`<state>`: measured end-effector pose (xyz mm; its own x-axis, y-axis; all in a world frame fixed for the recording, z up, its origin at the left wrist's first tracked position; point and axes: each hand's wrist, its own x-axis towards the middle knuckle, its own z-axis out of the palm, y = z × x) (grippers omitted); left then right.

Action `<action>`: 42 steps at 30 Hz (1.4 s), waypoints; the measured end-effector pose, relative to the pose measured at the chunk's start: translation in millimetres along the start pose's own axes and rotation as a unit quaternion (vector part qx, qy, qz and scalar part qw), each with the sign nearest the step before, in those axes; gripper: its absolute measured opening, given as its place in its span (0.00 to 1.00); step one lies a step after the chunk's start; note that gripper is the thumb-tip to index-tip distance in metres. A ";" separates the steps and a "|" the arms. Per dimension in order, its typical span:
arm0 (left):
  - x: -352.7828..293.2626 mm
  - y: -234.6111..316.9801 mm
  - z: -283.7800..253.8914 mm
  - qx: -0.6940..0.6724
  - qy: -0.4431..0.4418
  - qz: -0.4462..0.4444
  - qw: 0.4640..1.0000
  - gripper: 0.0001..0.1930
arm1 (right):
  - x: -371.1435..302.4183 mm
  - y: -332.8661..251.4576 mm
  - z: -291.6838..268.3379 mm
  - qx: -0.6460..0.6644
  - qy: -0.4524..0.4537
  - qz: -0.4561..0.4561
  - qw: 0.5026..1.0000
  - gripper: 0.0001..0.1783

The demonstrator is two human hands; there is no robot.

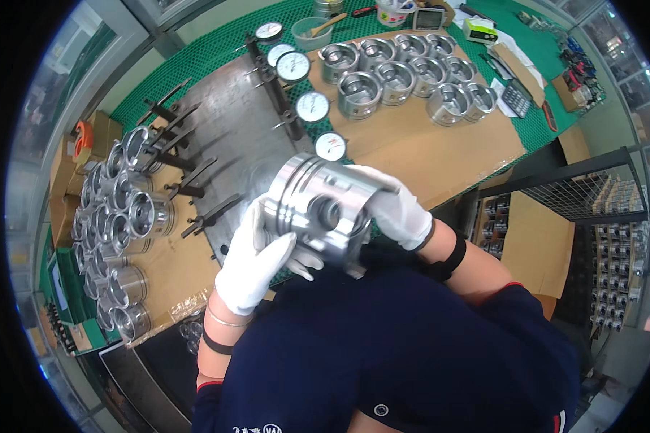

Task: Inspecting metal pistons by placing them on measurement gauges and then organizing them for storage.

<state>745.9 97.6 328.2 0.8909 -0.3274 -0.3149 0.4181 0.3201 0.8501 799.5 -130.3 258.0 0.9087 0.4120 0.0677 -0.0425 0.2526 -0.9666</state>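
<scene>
White-gloved hands (pixel 245 278), navy shirt (pixel 412 346), black armbands (pixel 452 258)

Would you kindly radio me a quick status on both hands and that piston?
Left hand and right hand, both white-gloved, hold the piston. It sits tilted between them. Nearest dial gauge just beyond it.

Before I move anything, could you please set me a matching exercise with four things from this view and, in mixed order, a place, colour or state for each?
Things
1. nearest piston
2. round gauges
3. calculator
4. plastic bowl

Descriptions
A. dark, well to the right of the metal plate
B. has a wooden handle sticking out of it
C. held between the left hand and the right hand
D. white faces, lined along one side of the plate

Pairs: 1-C, 2-D, 3-A, 4-B
</scene>
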 end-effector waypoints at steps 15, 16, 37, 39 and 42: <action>-47.6 -18.6 -230.7 0.722 0.521 -0.021 0.455 0.29 | 35.6 42.1 -243.2 -0.245 0.276 0.270 0.890 0.22; -35.8 -9.7 -219.7 0.736 0.504 -0.042 0.450 0.26 | 38.4 74.3 -281.5 -0.541 0.174 0.154 0.808 0.21; -40.1 19.3 -188.3 0.708 0.405 -0.207 0.540 0.26 | 62.7 137.4 -378.7 -0.112 0.326 0.216 0.914 0.13; -63.4 -2.8 -195.9 0.717 0.404 -0.184 0.537 0.28 | 58.1 120.3 -356.3 -0.087 0.331 0.188 0.921 0.14; -89.1 -11.7 -194.6 0.667 0.437 -0.168 0.580 0.29 | 47.9 101.3 -331.0 -0.050 0.334 0.150 0.929 0.18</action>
<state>696.1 296.0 264.2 0.7923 0.5899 -0.1557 0.6041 -0.7942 0.0652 976.2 -374.8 81.6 0.9184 -0.1934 -0.3451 -0.3274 0.1184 -0.9375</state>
